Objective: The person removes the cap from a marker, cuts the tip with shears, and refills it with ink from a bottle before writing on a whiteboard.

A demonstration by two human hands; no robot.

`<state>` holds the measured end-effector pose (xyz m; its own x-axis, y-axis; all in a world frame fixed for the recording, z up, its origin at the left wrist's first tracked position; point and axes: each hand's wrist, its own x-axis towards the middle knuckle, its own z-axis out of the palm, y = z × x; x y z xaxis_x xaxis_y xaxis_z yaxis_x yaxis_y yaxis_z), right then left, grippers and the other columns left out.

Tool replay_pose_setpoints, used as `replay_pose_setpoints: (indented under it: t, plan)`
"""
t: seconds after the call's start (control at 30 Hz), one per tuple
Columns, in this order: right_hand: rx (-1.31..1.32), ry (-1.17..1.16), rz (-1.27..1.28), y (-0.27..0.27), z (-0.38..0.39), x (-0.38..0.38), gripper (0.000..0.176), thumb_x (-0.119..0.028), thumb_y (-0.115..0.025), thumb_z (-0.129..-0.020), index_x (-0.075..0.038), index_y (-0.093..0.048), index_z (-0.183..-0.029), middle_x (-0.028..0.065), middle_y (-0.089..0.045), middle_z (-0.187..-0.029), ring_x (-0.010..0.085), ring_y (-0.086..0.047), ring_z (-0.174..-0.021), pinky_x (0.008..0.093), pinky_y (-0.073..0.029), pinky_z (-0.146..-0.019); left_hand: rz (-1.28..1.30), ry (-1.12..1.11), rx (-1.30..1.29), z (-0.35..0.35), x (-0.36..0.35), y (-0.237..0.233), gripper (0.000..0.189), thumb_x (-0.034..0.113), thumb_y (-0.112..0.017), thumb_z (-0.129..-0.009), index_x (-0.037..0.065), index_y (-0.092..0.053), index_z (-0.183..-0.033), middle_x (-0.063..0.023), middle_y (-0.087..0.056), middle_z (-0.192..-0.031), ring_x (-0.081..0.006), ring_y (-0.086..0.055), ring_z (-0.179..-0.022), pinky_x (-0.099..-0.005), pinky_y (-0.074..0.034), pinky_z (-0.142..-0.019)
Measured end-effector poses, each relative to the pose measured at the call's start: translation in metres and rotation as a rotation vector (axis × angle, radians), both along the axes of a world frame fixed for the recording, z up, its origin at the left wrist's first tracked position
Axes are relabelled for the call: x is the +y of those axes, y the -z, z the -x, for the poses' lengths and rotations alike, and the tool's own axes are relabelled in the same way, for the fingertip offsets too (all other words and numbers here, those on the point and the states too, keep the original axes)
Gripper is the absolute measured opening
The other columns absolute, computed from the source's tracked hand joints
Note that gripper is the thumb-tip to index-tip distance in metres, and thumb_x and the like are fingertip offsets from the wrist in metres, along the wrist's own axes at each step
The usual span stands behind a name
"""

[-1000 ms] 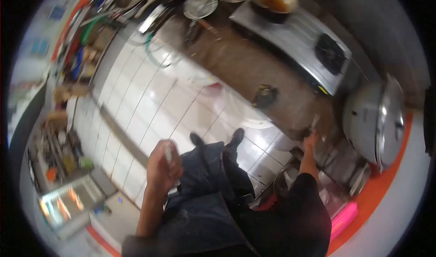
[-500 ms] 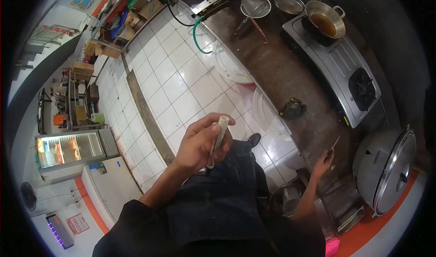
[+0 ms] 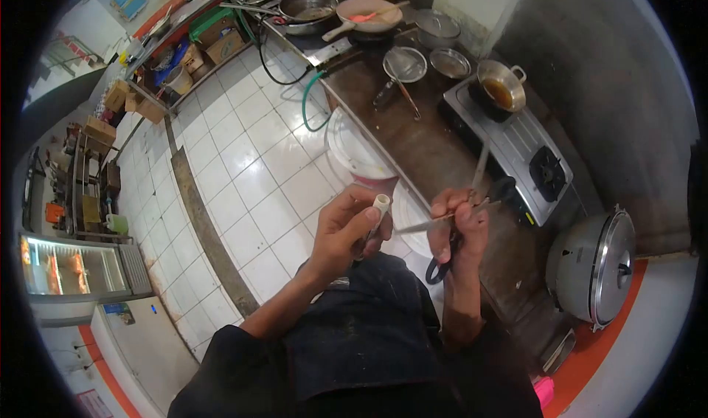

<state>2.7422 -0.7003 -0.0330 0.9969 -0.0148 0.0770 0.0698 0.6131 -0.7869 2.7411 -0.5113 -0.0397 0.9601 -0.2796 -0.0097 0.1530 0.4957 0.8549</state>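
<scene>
My left hand (image 3: 346, 233) is closed around a narrow whitish tube (image 3: 381, 202). Its round, hollow end points up past my thumb, while the lower part is hidden by my fingers. To the right, my right hand (image 3: 463, 233) grips a pair of scissors (image 3: 438, 272) with black handles, apparently near the middle. The scissor blades are spread wide: one points up toward the stove, the other leftward near the tube. A gap shows between the left-pointing blade and the tube. Both hands are in front of my dark apron (image 3: 361, 322).
On my right runs a brown counter (image 3: 413, 149) with a gas stove (image 3: 516, 141), a pan of oil (image 3: 500, 93), a strainer (image 3: 405, 64) and a large lidded pot (image 3: 594, 267). Several pans, including a pale frying pan (image 3: 369, 16), stand farther along. White round lids or tubs (image 3: 354, 149) lie beside the counter.
My right hand has come up from the counter with the scissors, toward my left hand. The view has shifted, showing more pans. My left hand still holds the tube.
</scene>
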Motion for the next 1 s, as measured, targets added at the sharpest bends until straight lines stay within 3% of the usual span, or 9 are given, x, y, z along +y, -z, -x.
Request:
replay_pose_setpoints:
  t: [0.07, 0.17, 0.37, 0.47, 0.57, 0.67, 0.77, 0.87, 1.0]
  plan:
    - [0.024, -0.096, 0.084, -0.015, 0.0, 0.03, 0.033, -0.029, -0.062, -0.094, 0.002, -0.053, -0.096, 0.0129, -0.062, -0.081, 0.0149, -0.06, -0.046, 0.0222, -0.043, -0.037, 0.068, -0.009, -0.123, -0.002, 0.024, 0.0, 0.018, 0.016, -0.054, -0.097, 0.003, -0.054, -0.109, -0.0074, -0.059, -0.076, -0.0091, -0.049, -0.056, -0.0216, -0.034, -0.048]
    - [0.115, -0.044, 0.148, -0.032, -0.001, 0.079, 0.027, -0.027, -0.061, -0.095, -0.001, -0.055, -0.096, 0.016, -0.065, -0.074, 0.0139, -0.058, -0.044, 0.0215, -0.044, -0.039, 0.117, -0.012, -0.206, -0.001, 0.057, -0.004, 0.02, 0.015, -0.055, -0.096, 0.001, -0.055, -0.11, -0.0074, -0.06, -0.079, -0.0087, -0.049, -0.059, -0.0214, -0.035, -0.05]
    - [0.105, -0.076, 0.193, -0.039, -0.01, 0.134, 0.029, -0.029, -0.058, -0.096, -0.001, -0.053, -0.099, 0.0163, -0.066, -0.074, 0.0166, -0.065, -0.055, 0.0227, -0.051, -0.047, 0.165, -0.096, -0.306, -0.004, 0.102, -0.003, 0.022, 0.013, -0.056, -0.095, -0.002, -0.055, -0.11, -0.0087, -0.061, -0.086, -0.0092, -0.053, -0.065, -0.0229, -0.039, -0.055]
    - [0.179, -0.08, 0.217, -0.05, -0.01, 0.153, 0.03, -0.03, -0.055, -0.098, -0.001, -0.052, -0.102, 0.011, -0.062, -0.067, 0.0148, -0.063, -0.052, 0.0223, -0.049, -0.046, 0.156, -0.094, -0.316, -0.006, 0.119, -0.002, 0.021, 0.009, -0.057, -0.094, -0.004, -0.057, -0.111, -0.009, -0.062, -0.087, -0.0112, -0.056, -0.071, -0.0242, -0.043, -0.062]
    - [0.189, -0.155, 0.19, -0.044, -0.014, 0.158, 0.035, -0.033, -0.048, -0.101, 0.001, -0.051, -0.104, 0.0097, -0.059, -0.075, 0.0162, -0.063, -0.052, 0.0229, -0.048, -0.044, 0.039, -0.131, -0.435, -0.008, 0.129, -0.002, 0.021, 0.005, -0.058, -0.092, -0.005, -0.058, -0.111, -0.0089, -0.063, -0.09, -0.0132, -0.058, -0.078, -0.0258, -0.045, -0.071]
    - [0.26, -0.186, 0.196, -0.049, -0.015, 0.164, 0.036, -0.036, -0.044, -0.102, 0.0, -0.051, -0.106, 0.0074, -0.056, -0.066, 0.0149, -0.058, -0.047, 0.0235, -0.043, -0.041, -0.029, -0.193, -0.494, -0.013, 0.135, 0.003, 0.022, 0.014, -0.059, -0.094, -0.003, -0.058, -0.107, -0.0116, -0.062, -0.093, -0.0118, -0.057, -0.072, -0.0246, -0.045, -0.062]
    - [0.264, -0.313, 0.129, -0.053, -0.016, 0.162, 0.037, -0.038, -0.043, -0.103, -0.001, -0.051, -0.106, 0.0059, -0.055, -0.06, 0.0148, -0.058, -0.046, 0.0239, -0.043, -0.04, 0.038, -0.137, -0.521, -0.015, 0.141, 0.0, 0.022, -0.002, -0.058, -0.088, -0.007, -0.061, -0.109, -0.0138, -0.065, -0.099, -0.016, -0.06, -0.089, -0.0288, -0.045, -0.08]
    - [0.326, -0.256, 0.2, -0.055, -0.012, 0.169, 0.036, -0.04, -0.047, -0.101, -0.005, -0.052, -0.106, 0.0031, -0.05, -0.052, 0.013, -0.049, -0.037, 0.0232, -0.038, -0.034, 0.02, -0.178, -0.529, -0.015, 0.14, -0.001, 0.021, -0.004, -0.058, -0.088, -0.007, -0.062, -0.109, -0.0153, -0.065, -0.098, -0.017, -0.061, -0.089, -0.029, -0.046, -0.08]
    - [0.304, -0.38, 0.232, -0.05, -0.01, 0.155, 0.034, -0.036, -0.054, -0.098, -0.004, -0.052, -0.106, 0.0098, -0.064, -0.067, 0.0117, -0.055, -0.044, 0.0217, -0.04, -0.04, 0.044, -0.198, -0.61, -0.02, 0.138, 0.001, 0.021, -0.005, -0.058, -0.088, -0.008, -0.062, -0.108, -0.0148, -0.066, -0.097, -0.0176, -0.062, -0.087, -0.0284, -0.046, -0.079]
